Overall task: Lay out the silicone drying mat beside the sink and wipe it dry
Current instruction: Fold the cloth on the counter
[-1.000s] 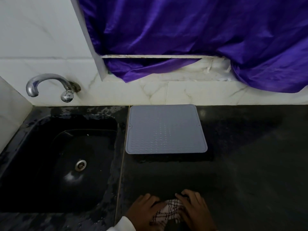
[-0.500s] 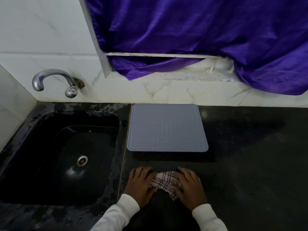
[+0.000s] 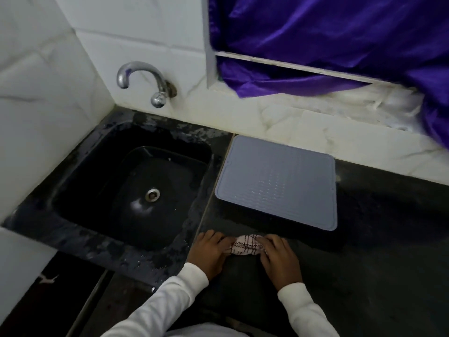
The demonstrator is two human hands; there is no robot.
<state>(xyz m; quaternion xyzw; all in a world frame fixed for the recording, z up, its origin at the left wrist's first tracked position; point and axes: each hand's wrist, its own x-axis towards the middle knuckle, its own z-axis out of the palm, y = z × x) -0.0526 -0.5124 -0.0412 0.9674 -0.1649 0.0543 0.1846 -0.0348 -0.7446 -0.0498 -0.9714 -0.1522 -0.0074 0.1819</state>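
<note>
Currently silicone drying mat point(image 3: 277, 182) flat on bench point(image 3: 379, 251) beside sink point(image 3: 136, 190). Left hand point(image 3: 209, 254), right hand point(image 3: 279, 256) both gripping bunched checked cloth point(image 3: 246, 244) near mat's front edge. Risks: wadded cloth smears water; hard swipe shifts mat toward sink.

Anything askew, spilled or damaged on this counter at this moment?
Nothing stands out. The grey mat lies flat beside the sink, roughly square to the wall. Both hands, left hand and right hand, hold the bunched checked cloth on the counter. The sink rim looks wet and patchy.
</note>
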